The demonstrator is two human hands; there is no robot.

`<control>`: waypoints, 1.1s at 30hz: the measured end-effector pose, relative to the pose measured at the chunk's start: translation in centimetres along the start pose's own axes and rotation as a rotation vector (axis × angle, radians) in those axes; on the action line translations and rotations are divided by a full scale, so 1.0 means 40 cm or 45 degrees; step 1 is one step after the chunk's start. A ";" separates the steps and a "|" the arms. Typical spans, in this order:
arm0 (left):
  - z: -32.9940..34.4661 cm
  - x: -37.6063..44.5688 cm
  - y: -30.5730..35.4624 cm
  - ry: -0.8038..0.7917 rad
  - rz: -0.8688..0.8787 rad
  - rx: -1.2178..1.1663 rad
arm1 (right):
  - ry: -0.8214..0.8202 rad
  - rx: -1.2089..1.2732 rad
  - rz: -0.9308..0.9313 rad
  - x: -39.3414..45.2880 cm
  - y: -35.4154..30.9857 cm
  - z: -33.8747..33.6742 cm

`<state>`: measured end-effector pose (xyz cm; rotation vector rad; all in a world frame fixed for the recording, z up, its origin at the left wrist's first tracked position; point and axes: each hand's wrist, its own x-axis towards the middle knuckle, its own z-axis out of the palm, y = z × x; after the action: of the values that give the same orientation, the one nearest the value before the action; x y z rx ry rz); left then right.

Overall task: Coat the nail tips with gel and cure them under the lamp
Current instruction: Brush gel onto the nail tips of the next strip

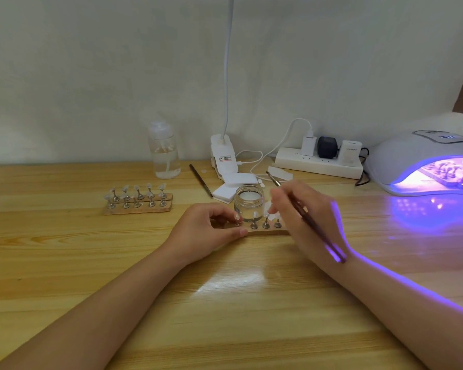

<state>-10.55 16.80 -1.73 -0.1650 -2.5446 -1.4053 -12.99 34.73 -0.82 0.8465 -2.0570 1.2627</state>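
Note:
A wooden holder strip with clear nail tips on metal stands lies in the middle of the table. My left hand pinches its left end between thumb and fingers. My right hand holds a thin dark brush, its fingers over the tips on the strip's right part; the brush head is hidden by the fingers. An open glass gel jar stands just behind the strip. The curing lamp at the right glows violet, with another strip of tips inside.
A second wooden holder with several nail tips sits to the left. Behind it stands a clear pump bottle. White pads, a dark tool, a clip lamp base and a power strip crowd the back.

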 end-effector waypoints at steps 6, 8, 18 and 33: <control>-0.003 -0.003 -0.004 -0.026 0.038 -0.062 | -0.075 -0.400 -0.245 0.000 0.007 0.012; -0.006 -0.004 -0.001 -0.044 0.034 -0.092 | -0.131 -0.398 -0.234 -0.001 0.012 0.010; -0.015 -0.011 0.012 -0.075 -0.003 -0.161 | -0.245 -0.354 -0.186 -0.005 0.023 0.013; -0.009 -0.010 0.009 -0.078 0.020 -0.118 | -0.235 -0.335 -0.274 -0.009 0.016 0.016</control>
<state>-10.03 16.70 -1.33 -0.2473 -2.5220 -1.5360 -13.35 34.46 -1.70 1.0571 -2.1463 0.8043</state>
